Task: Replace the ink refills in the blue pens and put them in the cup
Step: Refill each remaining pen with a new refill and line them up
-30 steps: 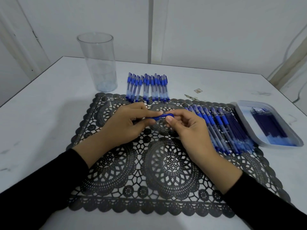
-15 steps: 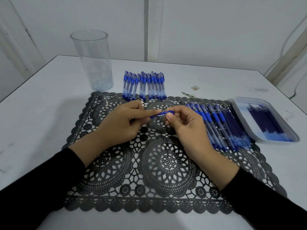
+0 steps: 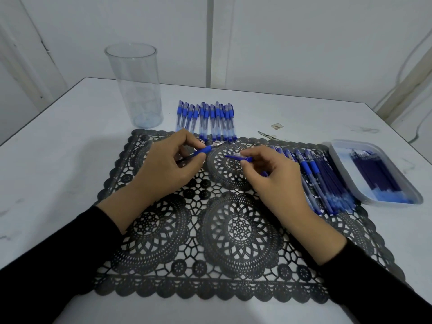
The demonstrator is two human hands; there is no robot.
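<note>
While working over mat (image 3: 238, 230) middle, pinched pen front (image 3: 203, 150) in left hand (image 3: 163, 169), tip pointing right; curled right hand (image 3: 275, 178) round blue pen piece (image 3: 237, 157), halves apart, probably for refill swap. Had cup (image 3: 135, 90) far left, refill tray (image 3: 346, 174) right, within reach.

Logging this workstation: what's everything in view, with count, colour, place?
cup: one, clear, upright beyond the mat's far left corner.
row of pens: about a dozen, blue, along the mat's far edge.
pile of pens: many, blue, mat's right side.
tray: one, pale, right of mat, holds dark blue refills.
mat: one, black lace, on white table.
scraps: two, small, table beyond mat.
pen pieces: two, blue, one per hand.
left hand, right hand: black-sleeved, over the mat, pinching those pieces.
</note>
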